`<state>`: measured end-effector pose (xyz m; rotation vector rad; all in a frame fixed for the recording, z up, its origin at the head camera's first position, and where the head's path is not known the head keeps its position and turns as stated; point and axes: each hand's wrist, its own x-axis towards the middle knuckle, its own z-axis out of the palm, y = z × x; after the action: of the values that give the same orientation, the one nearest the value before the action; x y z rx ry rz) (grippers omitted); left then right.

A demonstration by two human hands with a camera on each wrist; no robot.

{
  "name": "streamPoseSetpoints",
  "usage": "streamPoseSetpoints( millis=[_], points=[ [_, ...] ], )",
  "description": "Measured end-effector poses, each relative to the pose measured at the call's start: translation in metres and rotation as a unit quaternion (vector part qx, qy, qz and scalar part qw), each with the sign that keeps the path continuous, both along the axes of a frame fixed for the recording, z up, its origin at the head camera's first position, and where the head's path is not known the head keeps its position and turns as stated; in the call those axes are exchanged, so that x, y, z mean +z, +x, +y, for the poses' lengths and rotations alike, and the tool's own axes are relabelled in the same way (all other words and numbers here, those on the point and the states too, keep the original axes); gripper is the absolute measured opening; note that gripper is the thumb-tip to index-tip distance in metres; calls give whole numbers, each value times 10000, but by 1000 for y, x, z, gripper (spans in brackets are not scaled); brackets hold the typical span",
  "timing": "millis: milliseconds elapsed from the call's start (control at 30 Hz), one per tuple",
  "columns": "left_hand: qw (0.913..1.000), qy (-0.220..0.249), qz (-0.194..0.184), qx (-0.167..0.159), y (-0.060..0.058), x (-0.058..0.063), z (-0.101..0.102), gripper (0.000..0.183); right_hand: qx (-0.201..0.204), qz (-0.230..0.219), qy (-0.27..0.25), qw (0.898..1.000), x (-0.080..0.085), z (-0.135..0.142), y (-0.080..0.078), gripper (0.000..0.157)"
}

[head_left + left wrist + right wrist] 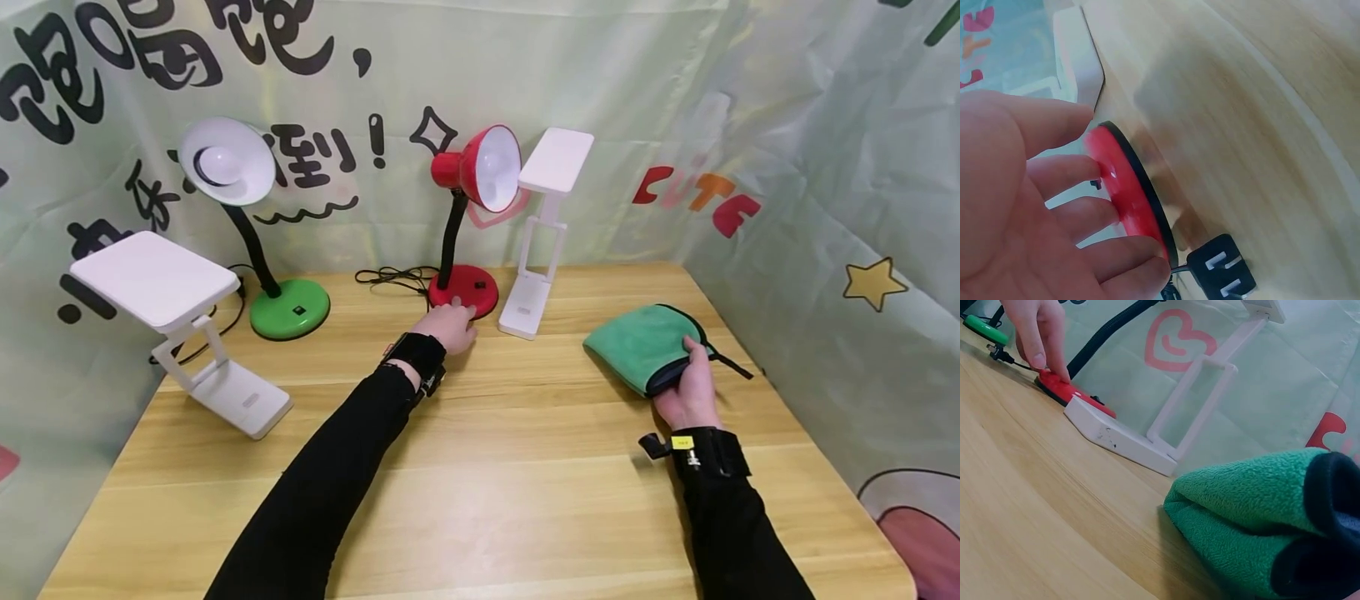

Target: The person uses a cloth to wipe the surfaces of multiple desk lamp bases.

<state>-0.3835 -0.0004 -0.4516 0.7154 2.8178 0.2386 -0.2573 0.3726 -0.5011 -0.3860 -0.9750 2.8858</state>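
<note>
- The left hand (pixel 448 327) is reaching across the table (pixel 525 467) and touching the base of the red lamp (pixel 451 232); its fingertips are resting along the near edge of that base. It isn't gripping anything — the fingers are lying loosely extended against the red surface.
- The right hand (pixel 688 396) is grasping the green cloth (pixel 633 346), its thumb pressing on the dark-trimmed side and its fingers passing underneath.
- The cloth is sitting folded over the right part of the table, its plush green side facing up and a dark strap trailing off to the right.
- The red lamp is standing near the back edge, its shade facing right and its black neck rising from the round base. A black cord (pixel 393 275) is lying bunched just to its left.
- One white lamp (pixel 555 162) is standing just right of the red lamp, its flat head tilting above a folding arm.
- Another white lamp (pixel 153 279) is standing at the left end, in front of a lamp with a green base (pixel 290 308) and a white shade.
- A printed sheet (pixel 615 83) is hanging behind everything — black lettering on the left, "CUTE" in colours on the right.
</note>
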Motion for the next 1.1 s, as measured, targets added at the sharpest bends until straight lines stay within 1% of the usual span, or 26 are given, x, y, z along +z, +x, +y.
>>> streamPoseSetpoints(
  millis=[67, 133, 200, 267, 367, 433, 500, 533, 600, 700, 800, 867, 967, 1000, 1100],
  points=[
    [9997, 173, -138, 39, -2, 0, -2, 55, 19, -10, 62, 10000, 0, 0, 1, 60],
    [9987, 455, -233, 80, -4, 1, -7, 55, 39, -27, 75, 10000, -1, -1, 1, 61],
    [9966, 785, -201, 177, -7, 3, -18, 54, 18, -80, 128, 9999, -1, -4, 2, 62],
    [9927, 1154, -148, 317, -8, 8, -31, 51, -14, -138, 131, 9998, -2, -5, 3, 62],
    [9853, 1586, -13, 638, -9, 15, -58, 45, -42, -116, 133, 9998, -4, -4, 6, 62],
    [9781, 1843, -13, 962, -8, 20, -82, 43, 16, -40, 67, 10000, -4, -2, 7, 61],
    [9728, 1923, 103, 1287, -8, 23, -107, 42, 46, 26, -5, 10000, -3, -2, 7, 61],
    [9706, 1915, 200, 1442, -8, 25, -121, 42, 49, 41, -17, 10000, -2, -2, 7, 61],
    [9689, 1737, 344, 1728, -8, 27, -146, 44, 64, 70, -13, 10000, 0, -2, 7, 62],
    [9720, 1206, 460, 1961, -7, 28, -176, 49, 69, 64, 32, 10000, 1, 0, 7, 63],
    [9728, 793, 252, 2162, -3, 29, -196, 55, 91, 63, 94, 9999, 2, 1, 8, 62],
    [9740, 519, 21, 2205, 0, 28, -204, 55, 98, 57, 115, 9999, 3, 1, 8, 61],
    [9753, 135, -215, 2196, 3, 22, -209, 54, 93, 53, 108, 9999, 2, 1, 8, 61],
    [9754, 40, -250, 2189, 3, 20, -210, 53, 86, 42, 91, 9999, 2, 0, 7, 61],
    [9772, -143, -102, 2115, 4, 14, -208, 52, 64, 11, 33, 10000, 2, -1, 6, 60]
  ],
)
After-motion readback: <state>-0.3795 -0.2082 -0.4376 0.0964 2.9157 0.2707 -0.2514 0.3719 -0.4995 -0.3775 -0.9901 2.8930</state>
